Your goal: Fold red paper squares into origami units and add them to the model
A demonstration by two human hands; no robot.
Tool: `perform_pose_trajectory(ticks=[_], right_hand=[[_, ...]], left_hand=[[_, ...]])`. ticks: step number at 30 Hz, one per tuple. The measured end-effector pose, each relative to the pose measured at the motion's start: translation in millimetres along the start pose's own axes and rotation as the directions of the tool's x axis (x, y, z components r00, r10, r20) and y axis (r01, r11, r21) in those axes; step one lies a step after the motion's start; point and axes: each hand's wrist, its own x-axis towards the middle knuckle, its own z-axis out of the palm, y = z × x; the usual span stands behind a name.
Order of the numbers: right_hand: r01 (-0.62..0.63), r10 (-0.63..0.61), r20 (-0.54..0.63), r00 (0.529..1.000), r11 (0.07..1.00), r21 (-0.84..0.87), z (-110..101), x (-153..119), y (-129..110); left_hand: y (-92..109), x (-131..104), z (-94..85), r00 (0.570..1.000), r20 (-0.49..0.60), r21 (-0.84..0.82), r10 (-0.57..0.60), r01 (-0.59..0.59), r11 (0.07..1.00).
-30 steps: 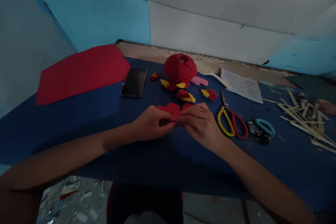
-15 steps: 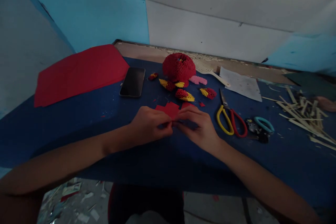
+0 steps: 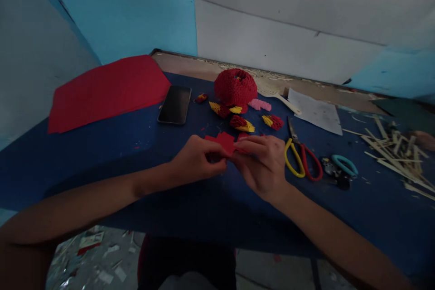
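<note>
My left hand and my right hand meet fingertip to fingertip over the near middle of the blue table. Both are closed in a pinch on a small piece of red paper, mostly hidden by the fingers. Just beyond the fingertips lie red paper pieces. Farther back sits a round red folded-paper body with an opening on top. Around its front are several red-and-yellow folded-paper parts and a pink one.
Red sheets and a phone lie at left. To the right are scissors, a small teal-handled tool and a pile of pale strips. A cream-handled brush or paddle and a whitish sheet lie behind.
My right hand has turned, its fingers now more bunched and raised over the paper. My left hand keeps its pinch. The whole view has shifted slightly.
</note>
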Motion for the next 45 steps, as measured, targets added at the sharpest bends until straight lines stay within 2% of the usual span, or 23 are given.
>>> perform_pose_trajectory(ticks=[4, 9, 17, 21, 26, 28, 34, 38, 42, 45], right_hand=[[0.066, -0.062, -0.089, 0.994, 0.997, 0.046, 0, -2, 2], [0.036, -0.032, -0.025, 0.999, 0.984, 0.174, -1, -1, 2], [0.028, -0.027, 0.04, 0.999, 0.999, -0.026, -3, 2, 3], [-0.015, 0.013, 0.048, 0.999, 0.999, 0.044, -2, 1, 5], [-0.225, 0.218, 0.052, 0.974, 0.944, 0.242, 0, 5, 5], [-0.263, 0.26, 0.046, 0.965, 0.927, 0.268, 1, 6, 7], [-0.232, 0.223, 0.065, 0.973, 0.938, 0.258, 2, 6, 11], [-0.172, 0.165, 0.053, 0.985, 0.972, 0.162, 1, 3, 10], [-0.111, 0.108, 0.038, 0.993, 0.992, 0.062, 0, 3, 8], [-0.143, 0.133, 0.113, 0.985, 0.986, 0.082, -2, 4, 7]], left_hand=[[7, 0, -1.3, 0.995, -0.043, -0.122, -0.095, 0.089, 0.989], [10, 1, -3.0, 0.974, -0.118, -0.307, -0.194, 0.15, 0.94], [6, 3, -2.6, 0.973, -0.104, -0.502, -0.207, 0.128, 0.855], [4, 5, -3.0, 0.976, -0.096, -0.448, -0.195, 0.133, 0.884], [3, 5, -3.6, 0.978, -0.029, -0.362, -0.209, 0.185, 0.914], [3, 5, -3.8, 0.98, -0.016, -0.321, -0.2, 0.185, 0.929], [0, 5, -2.9, 0.992, 0.014, -0.187, -0.122, 0.123, 0.975], [-4, 5, -0.8, 0.997, 0.028, -0.05, -0.07, 0.072, 0.996], [-8, 4, 2.6, 0.999, -0.003, 0.075, 0.04, -0.04, 0.996], [-11, 2, 4.4, 0.989, -0.005, 0.152, 0.149, -0.146, 0.977]])
